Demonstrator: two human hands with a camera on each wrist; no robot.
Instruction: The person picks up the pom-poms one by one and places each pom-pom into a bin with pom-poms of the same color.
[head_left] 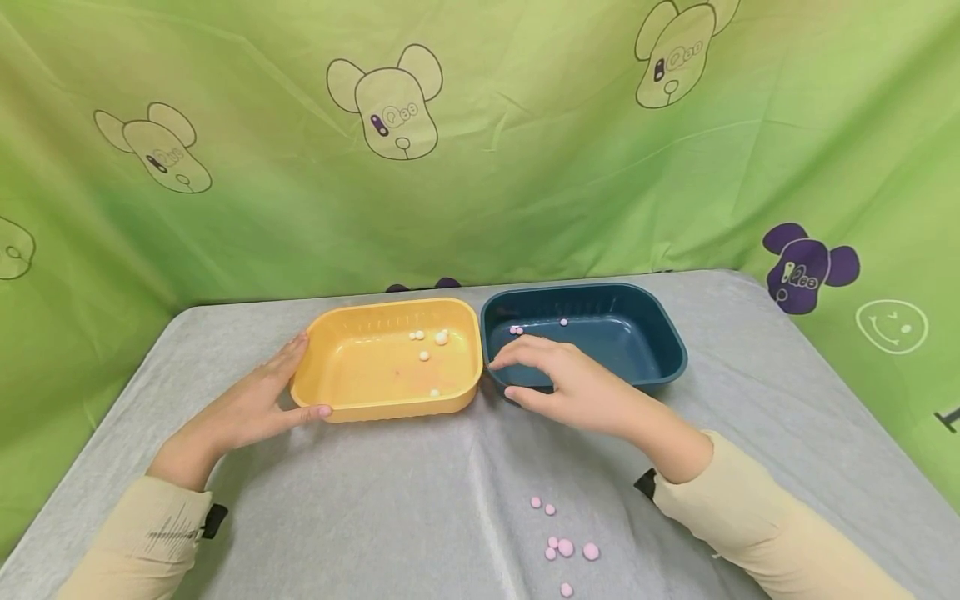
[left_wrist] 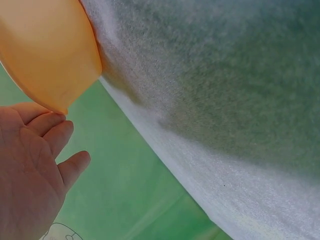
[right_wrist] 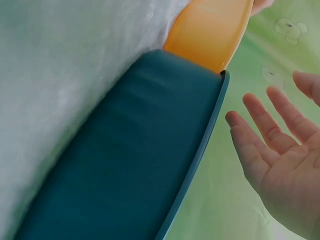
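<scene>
In the head view, a yellow plastic basin (head_left: 360, 367) stands at centre left with several small white balls (head_left: 442, 337) inside. My left hand (head_left: 251, 408) is spread at its left end, straight fingers along the rim and thumb at the front corner; the left wrist view shows the fingertips (left_wrist: 59, 120) right at the rim. Beside it stands a dark blue basin (head_left: 622, 350) holding three tiny pink balls (head_left: 564, 322). Over that basin's front left part hovers my right hand (head_left: 573, 387), fingers loosely bent, nothing between them. From the right wrist, the palm shows empty beside the blue rim.
Several pink balls (head_left: 566, 547) of different sizes lie on the grey tablecloth (head_left: 360, 508), in front of the blue basin. Behind the table hangs a green printed curtain (head_left: 487, 200), which also runs down both sides. The two basins stand end to end.
</scene>
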